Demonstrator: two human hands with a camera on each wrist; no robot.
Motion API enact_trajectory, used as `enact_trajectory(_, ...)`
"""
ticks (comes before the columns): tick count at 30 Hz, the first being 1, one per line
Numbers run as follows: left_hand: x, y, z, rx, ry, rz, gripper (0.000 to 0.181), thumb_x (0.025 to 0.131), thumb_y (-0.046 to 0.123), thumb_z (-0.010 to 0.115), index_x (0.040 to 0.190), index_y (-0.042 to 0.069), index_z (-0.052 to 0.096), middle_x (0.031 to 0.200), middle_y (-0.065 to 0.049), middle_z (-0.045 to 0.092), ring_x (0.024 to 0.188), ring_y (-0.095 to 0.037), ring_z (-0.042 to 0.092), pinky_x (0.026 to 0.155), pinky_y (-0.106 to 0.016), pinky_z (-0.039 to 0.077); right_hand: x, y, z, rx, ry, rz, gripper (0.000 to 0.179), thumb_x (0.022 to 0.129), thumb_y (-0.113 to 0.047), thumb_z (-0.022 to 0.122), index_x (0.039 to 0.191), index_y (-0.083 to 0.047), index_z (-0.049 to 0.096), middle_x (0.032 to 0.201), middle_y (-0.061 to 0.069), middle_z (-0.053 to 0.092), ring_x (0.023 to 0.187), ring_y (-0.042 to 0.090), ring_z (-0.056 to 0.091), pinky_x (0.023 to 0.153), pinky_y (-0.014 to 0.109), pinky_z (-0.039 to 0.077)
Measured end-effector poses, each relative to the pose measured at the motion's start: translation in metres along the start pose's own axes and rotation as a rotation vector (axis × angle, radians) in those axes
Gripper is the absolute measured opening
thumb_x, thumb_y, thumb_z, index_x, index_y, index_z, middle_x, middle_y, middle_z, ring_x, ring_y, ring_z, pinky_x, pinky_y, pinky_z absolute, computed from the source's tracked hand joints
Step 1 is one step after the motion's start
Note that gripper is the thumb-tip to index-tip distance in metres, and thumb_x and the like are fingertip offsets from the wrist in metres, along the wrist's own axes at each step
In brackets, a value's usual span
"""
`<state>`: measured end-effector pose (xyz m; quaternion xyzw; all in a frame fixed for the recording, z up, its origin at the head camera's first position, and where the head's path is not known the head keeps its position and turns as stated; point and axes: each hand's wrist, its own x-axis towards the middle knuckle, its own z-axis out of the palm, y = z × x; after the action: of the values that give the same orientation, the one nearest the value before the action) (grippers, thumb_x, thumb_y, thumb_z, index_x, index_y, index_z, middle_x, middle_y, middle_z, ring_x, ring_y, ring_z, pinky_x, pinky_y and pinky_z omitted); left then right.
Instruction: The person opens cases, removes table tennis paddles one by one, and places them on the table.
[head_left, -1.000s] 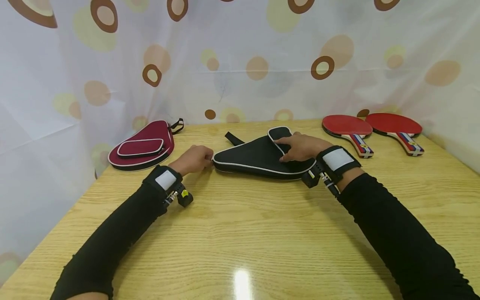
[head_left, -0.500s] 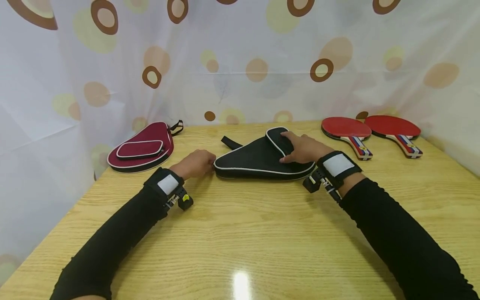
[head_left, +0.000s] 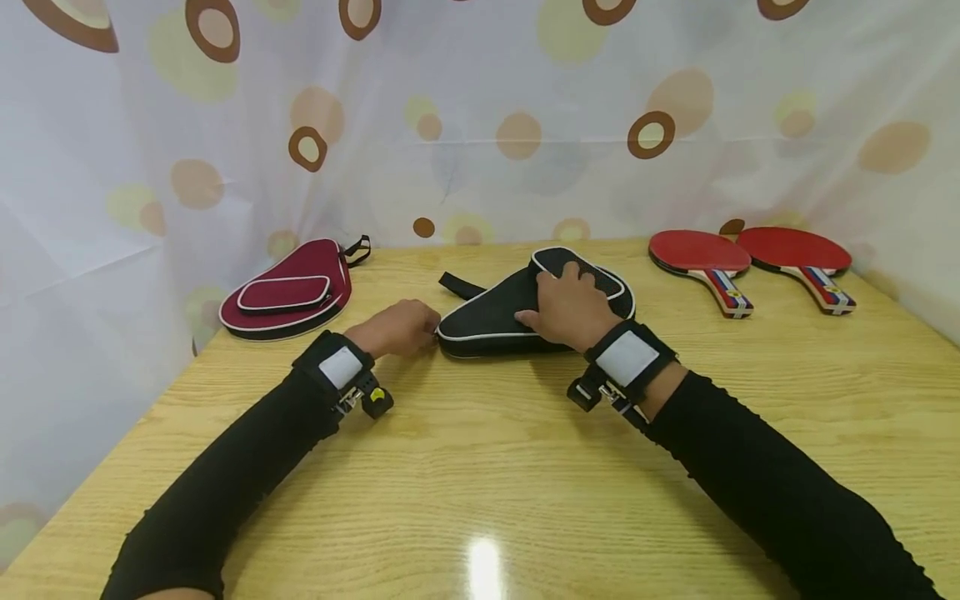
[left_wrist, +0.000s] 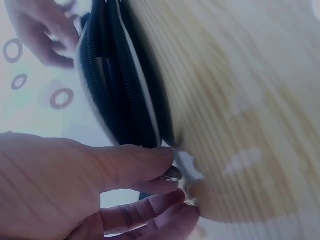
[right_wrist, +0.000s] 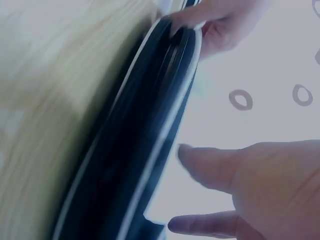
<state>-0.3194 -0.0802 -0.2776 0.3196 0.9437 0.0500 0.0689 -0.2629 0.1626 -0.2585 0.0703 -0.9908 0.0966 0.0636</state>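
Observation:
A black paddle case (head_left: 487,315) with white piping lies flat in the middle of the table in the head view, narrow end to the left. In the left wrist view its zipper (left_wrist: 97,75) gapes, the two rows of teeth apart, with something hard to make out inside. My left hand (head_left: 402,327) is at the narrow end, thumb and forefinger pinching a small metal zipper pull (left_wrist: 172,174). Over the case's raised pocket (head_left: 558,260) lies my right hand (head_left: 573,308), fingers spread. The right wrist view shows its thumb extended beside the case.
To the left on the wooden table (head_left: 450,467) lies a maroon paddle case (head_left: 285,293) with a strap. Two red table tennis paddles (head_left: 697,250) lie at the back right. A patterned curtain (head_left: 450,125) hangs behind the table.
My right hand has moved left across the black case, from its right side onto the pocket. My left hand and the case's narrow end have shifted slightly right.

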Motion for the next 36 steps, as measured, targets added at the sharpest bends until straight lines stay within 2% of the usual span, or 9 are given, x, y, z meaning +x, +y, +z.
enact_trajectory(3, 0.0, 0.006, -0.001, -0.012, -0.044, 0.004, 0.01, 0.098, 0.004, 0.062, 0.102, -0.002, 0.069, 0.089, -0.008, 0.063, 0.08, -0.02, 0.053, 0.077, -0.033, 0.047, 0.006, -0.013, 0.005, 0.003, -0.064, 0.036, 0.07, 0.102, -0.05, 0.053, 0.141, 0.009, 0.049, 0.14, 0.041, 0.04, 0.125, 0.059, 0.042, 0.096, 0.064, 0.045)
enact_trajectory(6, 0.0, 0.014, -0.002, -0.037, -0.08, 0.011, 0.01, 0.097, 0.005, 0.064, 0.1, -0.002, 0.069, 0.085, -0.006, 0.06, 0.076, -0.018, 0.052, 0.071, -0.028, 0.044, 0.013, -0.026, 0.009, -0.022, -0.104, 0.117, 0.075, 0.101, -0.06, 0.046, 0.134, 0.006, 0.058, 0.139, 0.04, 0.044, 0.124, 0.057, 0.045, 0.093, 0.062, 0.047)
enact_trajectory(10, -0.001, 0.024, 0.0, -0.041, -0.075, 0.054, 0.009, 0.095, 0.005, 0.065, 0.09, -0.002, 0.068, 0.076, -0.002, 0.053, 0.068, -0.014, 0.047, 0.062, -0.024, 0.037, 0.022, -0.039, 0.012, -0.085, -0.126, 0.177, 0.073, 0.101, -0.062, 0.042, 0.13, 0.0, 0.065, 0.135, 0.034, 0.055, 0.118, 0.053, 0.054, 0.093, 0.061, 0.048)
enact_trajectory(14, -0.003, 0.034, 0.001, -0.044, -0.078, 0.071, 0.02, 0.093, 0.003, 0.064, 0.074, 0.003, 0.06, 0.066, 0.002, 0.042, 0.059, -0.012, 0.039, 0.057, -0.023, 0.031, 0.027, -0.046, 0.012, -0.121, -0.181, 0.148, 0.066, 0.104, -0.056, 0.043, 0.135, -0.002, 0.062, 0.136, 0.027, 0.058, 0.119, 0.051, 0.057, 0.099, 0.061, 0.045)
enact_trajectory(19, -0.007, 0.048, 0.004, -0.053, -0.082, 0.076, 0.034, 0.093, 0.003, 0.064, 0.063, 0.01, 0.048, 0.061, 0.004, 0.035, 0.055, -0.011, 0.035, 0.056, -0.024, 0.028, 0.029, -0.045, 0.015, -0.095, -0.239, 0.13, 0.065, 0.105, -0.053, 0.042, 0.138, -0.001, 0.06, 0.147, 0.028, 0.048, 0.13, 0.055, 0.047, 0.106, 0.064, 0.037)
enact_trajectory(23, -0.007, 0.057, 0.007, -0.038, -0.064, 0.105, 0.039, 0.094, 0.004, 0.064, 0.061, 0.013, 0.043, 0.061, 0.004, 0.033, 0.056, -0.011, 0.034, 0.057, -0.024, 0.028, 0.03, -0.038, 0.015, -0.078, -0.246, 0.131, 0.07, 0.104, -0.056, 0.043, 0.141, 0.002, 0.055, 0.151, 0.028, 0.044, 0.136, 0.053, 0.04, 0.11, 0.063, 0.032)
enact_trajectory(28, -0.008, 0.062, 0.01, -0.013, -0.021, 0.148, 0.042, 0.093, 0.004, 0.064, 0.06, 0.014, 0.041, 0.06, 0.005, 0.032, 0.057, -0.011, 0.033, 0.058, -0.023, 0.028, 0.03, -0.033, 0.016, -0.094, -0.25, 0.134, 0.084, 0.103, -0.058, 0.042, 0.151, 0.01, 0.035, 0.153, 0.031, 0.038, 0.14, 0.05, 0.037, 0.112, 0.062, 0.031)
enact_trajectory(36, -0.009, 0.063, 0.011, -0.032, 0.005, 0.157, 0.036, 0.092, 0.004, 0.065, 0.062, 0.013, 0.046, 0.066, 0.003, 0.038, 0.059, -0.012, 0.037, 0.059, -0.023, 0.03, 0.03, -0.027, 0.015, -0.11, -0.28, 0.075, 0.085, 0.104, -0.057, 0.04, 0.153, 0.012, 0.026, 0.152, 0.039, 0.031, 0.14, 0.054, 0.034, 0.112, 0.062, 0.03)
